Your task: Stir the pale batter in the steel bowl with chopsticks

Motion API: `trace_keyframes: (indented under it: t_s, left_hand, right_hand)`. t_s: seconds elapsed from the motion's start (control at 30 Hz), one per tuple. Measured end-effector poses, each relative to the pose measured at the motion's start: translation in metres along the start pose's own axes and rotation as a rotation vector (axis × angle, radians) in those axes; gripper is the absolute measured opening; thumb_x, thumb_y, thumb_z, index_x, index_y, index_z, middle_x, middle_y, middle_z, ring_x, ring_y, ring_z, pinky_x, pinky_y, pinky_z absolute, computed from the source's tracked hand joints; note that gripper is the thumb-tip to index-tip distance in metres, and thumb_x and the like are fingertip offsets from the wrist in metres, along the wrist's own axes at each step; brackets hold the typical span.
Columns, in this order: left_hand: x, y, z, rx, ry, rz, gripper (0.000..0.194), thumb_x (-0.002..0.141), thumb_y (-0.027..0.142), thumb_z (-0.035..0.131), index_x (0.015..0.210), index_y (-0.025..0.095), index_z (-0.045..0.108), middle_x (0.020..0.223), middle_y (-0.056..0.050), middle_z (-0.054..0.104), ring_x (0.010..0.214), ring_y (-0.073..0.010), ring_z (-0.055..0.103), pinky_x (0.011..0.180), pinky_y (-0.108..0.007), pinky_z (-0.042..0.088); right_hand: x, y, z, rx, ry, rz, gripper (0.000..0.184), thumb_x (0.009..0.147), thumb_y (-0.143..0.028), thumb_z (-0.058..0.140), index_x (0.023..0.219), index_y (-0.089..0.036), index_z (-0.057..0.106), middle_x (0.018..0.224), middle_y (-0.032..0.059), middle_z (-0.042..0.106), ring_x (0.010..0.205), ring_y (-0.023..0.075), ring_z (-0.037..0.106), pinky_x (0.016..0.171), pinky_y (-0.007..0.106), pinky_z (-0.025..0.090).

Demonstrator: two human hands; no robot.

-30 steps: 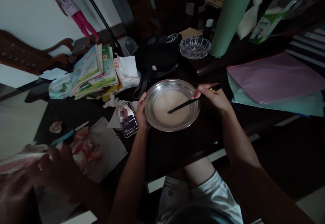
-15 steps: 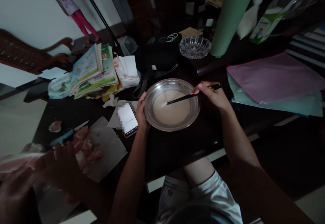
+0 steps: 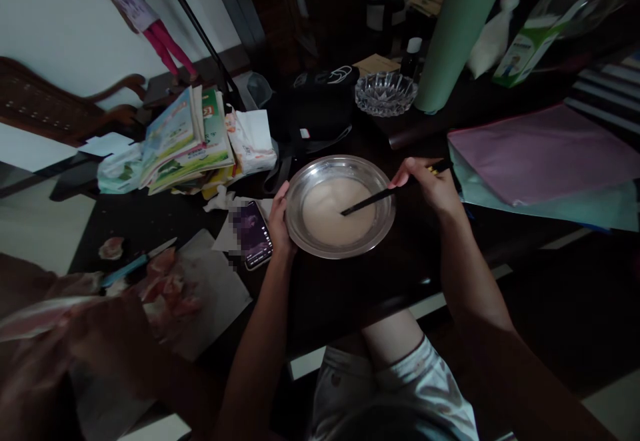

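Observation:
A shiny metal bowl (image 3: 385,194) stands on the dark table, holding a pale, creamy batter (image 3: 325,217). My left hand (image 3: 279,221) grips the bowl's left rim. My right hand (image 3: 427,184) is closed on a pair of black chopsticks (image 3: 367,201) whose tips dip into the batter right of the middle. A phone (image 3: 254,244) with a lit screen lies just left of my left hand.
Another person's hands (image 3: 95,341) work over pink raw meat (image 3: 167,287) on a cutting board (image 3: 215,294) at the lower left, a knife (image 3: 135,264) beside it. Books (image 3: 183,137), tissues (image 3: 253,137), a glass ashtray (image 3: 385,93), a green cylinder (image 3: 453,34) and pink paper (image 3: 540,151) crowd the table.
The chopstick tips have swept through the batter from left of centre toward the right, and my right hand has shifted right. The phone screen changed. The other person's hands moved over the meat.

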State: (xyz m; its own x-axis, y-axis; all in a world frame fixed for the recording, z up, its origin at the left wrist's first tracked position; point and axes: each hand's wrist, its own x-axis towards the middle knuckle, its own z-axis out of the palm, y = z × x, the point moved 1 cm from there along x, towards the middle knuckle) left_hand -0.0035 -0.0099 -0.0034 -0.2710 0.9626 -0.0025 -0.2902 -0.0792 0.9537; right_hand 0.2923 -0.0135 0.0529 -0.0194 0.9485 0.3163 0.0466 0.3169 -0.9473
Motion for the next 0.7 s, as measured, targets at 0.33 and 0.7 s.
trace_keyframes:
  t_s: [0.33, 0.7]
  left_hand:
    - [0.0004, -0.0008, 0.0002, 0.012, -0.011, -0.005, 0.041, 0.079, 0.044, 0.069, 0.115, 0.025, 0.072, 0.138, -0.005, 0.065, 0.136, -0.0277, 0.053, 0.114, -0.038, 0.038]
    - [-0.0003, 0.0013, 0.0009, 0.015, -0.017, 0.01, 0.044, 0.077, 0.043, 0.07, 0.116, 0.023, 0.072, 0.141, -0.007, 0.064, 0.139, -0.0286, 0.05, 0.117, -0.039, 0.035]
  right_hand:
    - [0.0005, 0.0003, -0.0007, -0.05, 0.029, 0.005, 0.045, 0.088, -0.061, 0.061, 0.064, -0.026, 0.073, 0.071, 0.0026, 0.076, 0.074, 0.0198, 0.071, 0.083, 0.038, 0.055]
    - [-0.0001, 0.0005, 0.0005, -0.023, 0.011, 0.003, 0.042, 0.09, -0.056, 0.061, 0.065, -0.025, 0.073, 0.07, 0.0022, 0.076, 0.075, 0.0189, 0.072, 0.083, 0.035, 0.054]
